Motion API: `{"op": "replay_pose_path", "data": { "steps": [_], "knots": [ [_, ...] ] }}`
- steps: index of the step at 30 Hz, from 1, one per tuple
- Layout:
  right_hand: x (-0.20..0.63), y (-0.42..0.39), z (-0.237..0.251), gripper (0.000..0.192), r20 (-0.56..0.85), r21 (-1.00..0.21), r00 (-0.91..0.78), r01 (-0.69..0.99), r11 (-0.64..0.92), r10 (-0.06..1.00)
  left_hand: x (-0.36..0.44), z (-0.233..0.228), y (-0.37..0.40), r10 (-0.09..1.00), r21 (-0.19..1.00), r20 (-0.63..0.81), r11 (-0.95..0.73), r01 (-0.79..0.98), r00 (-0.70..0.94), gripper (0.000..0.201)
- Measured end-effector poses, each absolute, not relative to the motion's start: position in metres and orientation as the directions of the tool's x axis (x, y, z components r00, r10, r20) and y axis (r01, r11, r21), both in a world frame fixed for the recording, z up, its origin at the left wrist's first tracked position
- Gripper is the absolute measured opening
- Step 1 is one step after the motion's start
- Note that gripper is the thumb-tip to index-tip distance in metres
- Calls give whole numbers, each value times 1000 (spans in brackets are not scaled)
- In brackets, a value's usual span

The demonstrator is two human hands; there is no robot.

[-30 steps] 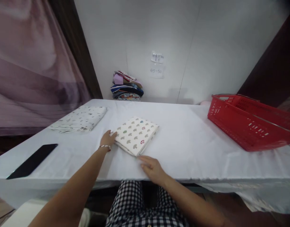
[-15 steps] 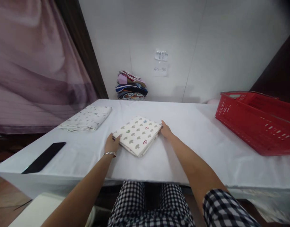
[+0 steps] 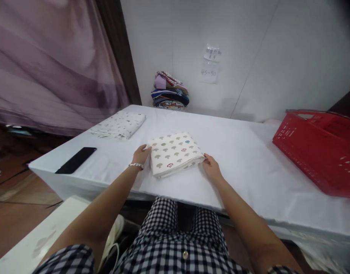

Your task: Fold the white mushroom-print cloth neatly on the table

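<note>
A folded white cloth with small mushroom prints (image 3: 175, 153) lies on the white table (image 3: 243, 167) in front of me. My left hand (image 3: 140, 154), with a bracelet at the wrist, touches the cloth's left edge, fingers curled against it. My right hand (image 3: 211, 167) rests at the cloth's right corner, fingertips on its edge. Neither hand has lifted the cloth; it lies flat between them.
A second folded printed cloth (image 3: 119, 125) lies at the far left of the table. A black phone (image 3: 76, 160) sits near the left front edge. A red plastic basket (image 3: 320, 148) stands at the right. A pile of coloured cloths (image 3: 169, 91) leans against the back wall.
My right hand came up from the table's front edge to the cloth's right side. The cloth has turned squarer to me, and my view has swung left and downward.
</note>
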State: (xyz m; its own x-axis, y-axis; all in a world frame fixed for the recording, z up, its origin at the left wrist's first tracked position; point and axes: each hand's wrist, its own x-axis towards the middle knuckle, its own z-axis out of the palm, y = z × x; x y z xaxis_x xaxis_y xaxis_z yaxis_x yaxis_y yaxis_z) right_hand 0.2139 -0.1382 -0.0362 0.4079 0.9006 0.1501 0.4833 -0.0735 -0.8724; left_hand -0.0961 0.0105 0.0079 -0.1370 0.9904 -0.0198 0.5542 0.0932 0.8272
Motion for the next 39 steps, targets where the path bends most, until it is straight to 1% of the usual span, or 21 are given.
{"op": "replay_pose_path", "data": {
  "steps": [1,2,3,5,7,8,10,13,18,21,24,27,32,36,39],
  "knots": [
    [213,-136,-35,55,143,-872,410,483,-81,901,-96,6,-3,992,819,13,62,570,-127,51],
    [212,-134,-34,55,142,-866,405,492,-85,903,-96,3,-17,992,809,78,-8,588,-94,50],
    [212,-132,-33,55,142,-856,400,509,-90,906,-95,0,-32,984,788,174,-116,605,-39,49],
    [211,-128,-31,54,144,-825,393,554,-109,908,-91,-7,-59,925,674,356,-354,648,135,50],
    [211,-125,-30,53,157,-784,384,609,-122,910,-84,-12,-79,844,531,427,-525,665,325,54],
    [211,-124,-30,52,167,-761,373,637,-121,912,-81,-14,-85,819,473,428,-563,678,382,53],
    [211,-121,-29,50,191,-711,345,694,-113,919,-75,-17,-92,814,396,385,-571,719,435,48],
    [212,-117,-26,48,219,-614,300,782,-107,928,-70,-19,-91,845,343,322,-524,779,427,41],
    [226,-113,-23,41,187,-447,148,893,-50,971,-70,-19,-89,841,288,316,-525,801,438,38],
    [237,-114,-25,36,199,-410,93,912,-4,976,-70,-18,-90,824,254,328,-548,797,462,36],
    [240,-115,-28,34,226,-413,106,911,-3,968,-68,-18,-90,814,235,345,-557,797,467,35],
    [239,-116,-29,33,247,-453,137,891,-11,959,-68,-17,-89,817,224,348,-549,805,460,34],
    [234,-114,-28,40,261,-520,196,853,-33,945,-68,-13,-91,765,188,416,-601,777,491,33],
    [230,-110,-30,42,238,-593,257,802,-70,937,-57,-2,-95,761,115,415,-588,801,499,33],
    [229,-110,-31,43,233,-637,272,768,-65,934,-31,8,-94,747,59,407,-597,800,527,35]
  ]
}}
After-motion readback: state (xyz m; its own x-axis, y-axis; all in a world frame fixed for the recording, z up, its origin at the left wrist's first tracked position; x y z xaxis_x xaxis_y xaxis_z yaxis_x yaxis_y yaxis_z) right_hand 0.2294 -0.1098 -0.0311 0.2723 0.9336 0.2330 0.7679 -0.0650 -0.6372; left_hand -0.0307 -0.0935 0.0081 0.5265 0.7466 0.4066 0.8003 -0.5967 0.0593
